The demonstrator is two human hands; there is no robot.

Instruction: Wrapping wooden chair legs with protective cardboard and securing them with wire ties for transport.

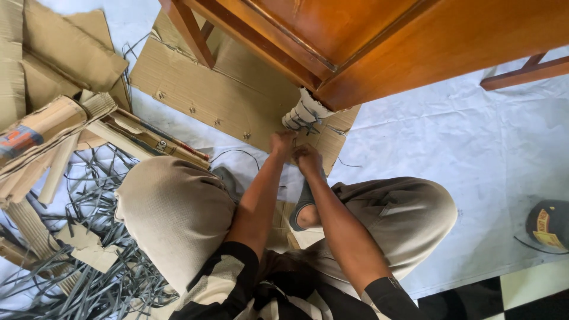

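I crouch on the floor, knees spread, both arms stretched forward. My left hand point(281, 144) and my right hand point(307, 159) are close together on a flat cardboard sheet point(201, 95), just below a wooden furniture leg point(303, 112) wrapped in white padding and bound with grey straps. The fingers of both hands are curled, seemingly pinching a thin grey strap near the wrapped leg; what exactly they hold is too small to tell. The brown wooden furniture piece point(385, 41) stands above the leg.
A heap of cut grey plastic straps point(89, 261) and torn cardboard pieces point(53, 65) lies at the left. A white sheet point(474, 154) covers the floor. A dark round object with a yellow label point(548, 226) sits at the right edge; black and white tiles show at bottom right.
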